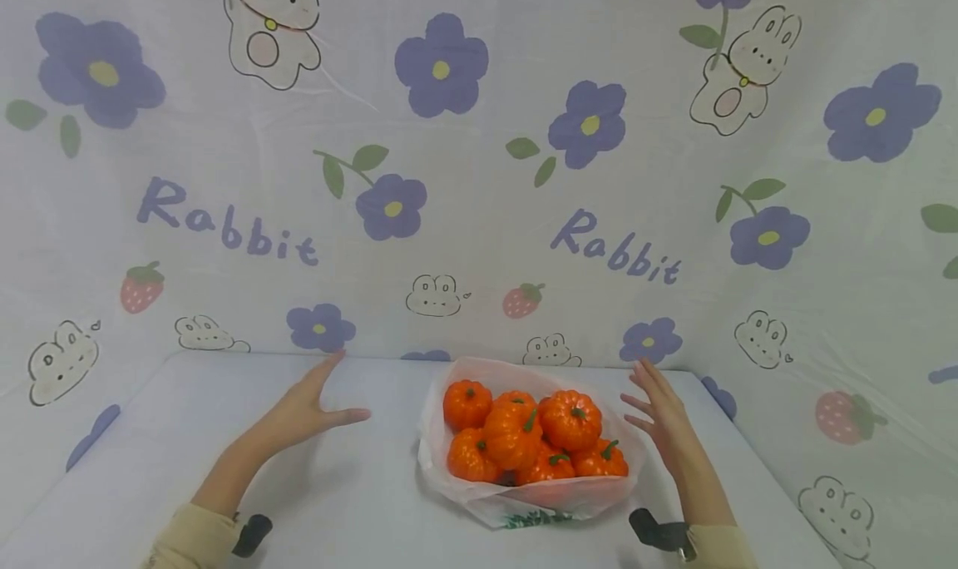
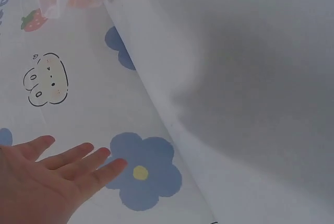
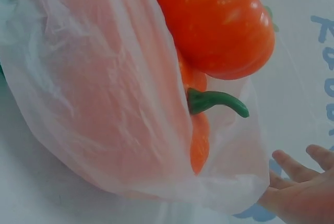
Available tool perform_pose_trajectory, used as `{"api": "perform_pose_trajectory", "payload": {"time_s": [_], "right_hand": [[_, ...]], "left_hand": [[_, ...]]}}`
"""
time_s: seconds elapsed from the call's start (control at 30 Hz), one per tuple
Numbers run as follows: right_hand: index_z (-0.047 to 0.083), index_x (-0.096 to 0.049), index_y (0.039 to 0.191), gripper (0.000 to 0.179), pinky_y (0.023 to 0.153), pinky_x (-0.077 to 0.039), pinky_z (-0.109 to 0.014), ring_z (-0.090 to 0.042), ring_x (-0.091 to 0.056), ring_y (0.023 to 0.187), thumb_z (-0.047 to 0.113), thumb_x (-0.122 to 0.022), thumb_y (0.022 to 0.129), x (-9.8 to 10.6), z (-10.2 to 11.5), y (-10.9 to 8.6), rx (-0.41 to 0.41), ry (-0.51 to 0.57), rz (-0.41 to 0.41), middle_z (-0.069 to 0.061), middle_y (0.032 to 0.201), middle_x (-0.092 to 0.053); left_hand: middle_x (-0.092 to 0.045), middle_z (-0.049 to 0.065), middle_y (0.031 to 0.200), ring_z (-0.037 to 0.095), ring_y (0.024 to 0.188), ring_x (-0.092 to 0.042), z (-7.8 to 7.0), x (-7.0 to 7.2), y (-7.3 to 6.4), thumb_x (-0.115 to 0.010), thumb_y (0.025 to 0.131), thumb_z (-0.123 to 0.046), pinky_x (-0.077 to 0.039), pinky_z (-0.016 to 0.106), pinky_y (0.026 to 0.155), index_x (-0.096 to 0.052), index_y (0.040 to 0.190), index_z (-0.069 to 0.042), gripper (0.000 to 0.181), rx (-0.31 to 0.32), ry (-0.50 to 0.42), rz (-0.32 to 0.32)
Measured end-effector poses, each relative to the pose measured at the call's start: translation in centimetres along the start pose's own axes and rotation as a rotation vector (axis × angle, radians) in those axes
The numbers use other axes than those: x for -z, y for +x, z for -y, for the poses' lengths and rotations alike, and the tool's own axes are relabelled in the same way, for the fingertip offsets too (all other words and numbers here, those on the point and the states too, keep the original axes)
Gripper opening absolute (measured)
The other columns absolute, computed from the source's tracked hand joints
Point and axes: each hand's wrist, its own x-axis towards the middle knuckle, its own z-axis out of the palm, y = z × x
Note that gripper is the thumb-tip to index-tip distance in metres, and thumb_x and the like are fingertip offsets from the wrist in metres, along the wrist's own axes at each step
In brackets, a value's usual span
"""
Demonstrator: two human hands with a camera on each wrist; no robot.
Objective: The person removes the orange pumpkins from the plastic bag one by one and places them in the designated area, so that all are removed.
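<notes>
A translucent white plastic bag (image 1: pixel 479 496) with green print sits on the table, its mouth spread wide. Several small orange pumpkins (image 1: pixel 512 437) with green stems are heaped inside it; in the right wrist view one pumpkin (image 3: pixel 219 25) bulges above the bag's edge. My left hand (image 1: pixel 303 411) hovers over the table left of the bag, thumb spread from the fingers, holding nothing. On the other side my right hand (image 1: pixel 666 411) is raised close beside the bag, fingers extended and nothing in its grasp. The left wrist view shows the left hand (image 2: pixel 57 179) with spread fingers.
The white table (image 1: pixel 359 502) ends at a back edge against a hanging cloth (image 1: pixel 479 178) printed with flowers, rabbits and strawberries. More of this cloth hangs along the right side. Dark straps (image 1: pixel 659 531) are worn at both wrists.
</notes>
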Motion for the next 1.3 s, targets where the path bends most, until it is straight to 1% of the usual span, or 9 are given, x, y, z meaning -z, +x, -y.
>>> {"api": "perform_pose_trajectory", "payload": {"time_s": [0.1, 0.17, 0.3, 0.47, 0.6, 0.77, 0.93, 1.17, 1.3], "right_hand": [[0.024, 0.009, 0.157, 0.090, 0.119, -0.026, -0.059, -0.042, -0.026, 0.147, 0.067, -0.040, 0.094, 0.1, -0.3, -0.2, -0.017, -0.008, -0.003, -0.017, 0.165, -0.006], [0.023, 0.010, 0.157, 0.093, 0.119, -0.025, -0.059, -0.043, -0.025, 0.147, 0.067, -0.041, 0.094, 0.2, -0.5, -0.4, -0.035, -0.001, -0.003, -0.018, 0.165, -0.005], [0.021, 0.012, 0.157, 0.096, 0.120, -0.020, -0.062, -0.044, -0.025, 0.147, 0.068, -0.042, 0.092, 0.3, -1.0, -0.5, -0.080, 0.020, -0.006, -0.020, 0.165, -0.005], [0.018, 0.009, 0.157, 0.098, 0.120, -0.015, -0.065, -0.046, -0.026, 0.146, 0.069, -0.044, 0.091, 0.5, -1.6, -0.6, -0.120, 0.045, -0.020, -0.022, 0.164, -0.009], [0.017, 0.004, 0.158, 0.100, 0.120, -0.016, -0.065, -0.046, -0.026, 0.145, 0.069, -0.048, 0.090, 0.6, -2.0, -0.9, -0.145, 0.043, -0.034, -0.022, 0.163, -0.013], [0.014, -0.001, 0.158, 0.101, 0.119, -0.015, -0.066, -0.047, -0.023, 0.145, 0.066, -0.053, 0.089, 0.7, -2.4, -1.2, -0.174, 0.065, -0.037, -0.023, 0.162, -0.017], [0.012, -0.003, 0.158, 0.103, 0.118, -0.016, -0.067, -0.050, -0.018, 0.146, 0.064, -0.057, 0.088, 0.8, -2.7, -1.4, -0.212, 0.061, -0.034, -0.024, 0.161, -0.019], [0.009, -0.009, 0.157, 0.105, 0.119, -0.019, -0.064, -0.050, -0.018, 0.145, 0.062, -0.063, 0.085, 0.8, -3.2, -1.8, -0.233, 0.093, -0.050, -0.025, 0.159, -0.022], [0.008, -0.016, 0.156, 0.097, 0.119, -0.021, -0.062, -0.050, -0.019, 0.145, 0.058, -0.062, 0.088, 0.8, -3.5, -2.0, -0.231, 0.111, -0.059, -0.024, 0.159, -0.023]], "left_hand": [[-0.014, 0.023, 0.162, 0.047, 0.147, -0.017, 0.0, -0.2, 0.1, -0.072, 0.077, -0.061, -0.022, 0.065, 0.117, -0.012, 0.157, -0.008, 0.113, 0.006, -0.011, 0.010], [-0.015, 0.022, 0.162, 0.048, 0.146, -0.021, -0.1, -0.3, 0.1, -0.072, 0.077, -0.061, -0.026, 0.066, 0.115, -0.012, 0.157, -0.010, 0.112, 0.011, -0.018, 0.015], [-0.016, 0.022, 0.162, 0.048, 0.143, -0.028, -0.2, -0.5, 0.2, -0.072, 0.079, -0.059, -0.032, 0.066, 0.111, -0.013, 0.157, -0.011, 0.109, -0.003, -0.035, 0.021], [-0.021, 0.020, 0.161, 0.046, 0.143, -0.030, -0.3, -0.9, 0.3, -0.073, 0.078, -0.058, -0.033, 0.066, 0.111, -0.016, 0.157, -0.014, 0.107, -0.021, -0.056, 0.025], [-0.026, 0.020, 0.160, 0.045, 0.143, -0.031, -0.3, -1.1, 0.4, -0.075, 0.076, -0.057, -0.034, 0.066, 0.110, -0.020, 0.156, -0.016, 0.106, -0.031, -0.060, 0.014], [-0.027, 0.019, 0.160, 0.044, 0.143, -0.032, -0.4, -1.1, 0.2, -0.076, 0.077, -0.055, -0.034, 0.067, 0.110, -0.021, 0.156, -0.017, 0.104, -0.034, -0.048, 0.011], [-0.027, 0.017, 0.160, 0.044, 0.144, -0.032, -0.5, -1.2, 0.2, -0.076, 0.077, -0.055, -0.033, 0.067, 0.111, -0.023, 0.156, -0.020, 0.101, -0.034, -0.055, 0.015], [-0.028, 0.016, 0.160, 0.044, 0.143, -0.033, -0.8, -1.3, 0.1, -0.076, 0.076, -0.056, -0.033, 0.067, 0.111, -0.025, 0.155, -0.022, 0.100, -0.055, -0.067, 0.010], [-0.028, 0.013, 0.161, 0.042, 0.143, -0.034, -1.0, -1.4, 0.1, -0.076, 0.076, -0.054, -0.034, 0.066, 0.111, -0.027, 0.155, -0.022, 0.098, -0.068, -0.081, 0.003]]}}
